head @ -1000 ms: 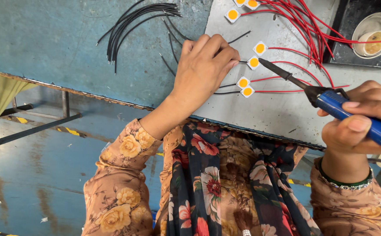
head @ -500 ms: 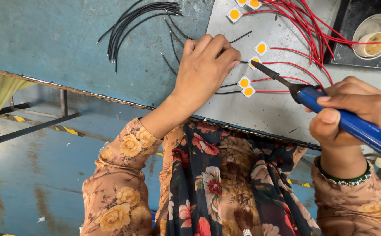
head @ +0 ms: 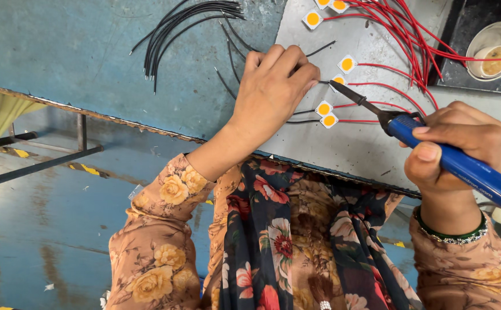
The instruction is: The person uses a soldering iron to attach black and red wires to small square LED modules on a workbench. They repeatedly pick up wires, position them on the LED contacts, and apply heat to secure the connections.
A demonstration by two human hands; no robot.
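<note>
Grey plate (head: 371, 149) at bench edge: right hand (head: 457, 143) grip around soldering iron (head: 434, 152), left hand (head: 273, 86) pinching wire (head: 319, 49).

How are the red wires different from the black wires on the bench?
The red wires are each joined to a small square yellow chip; most black wires lie loose in a bundle with free ends. Red ones fan over the grey plate; black ones rest mostly on the blue benchtop. Both are thin and flexible.
</note>
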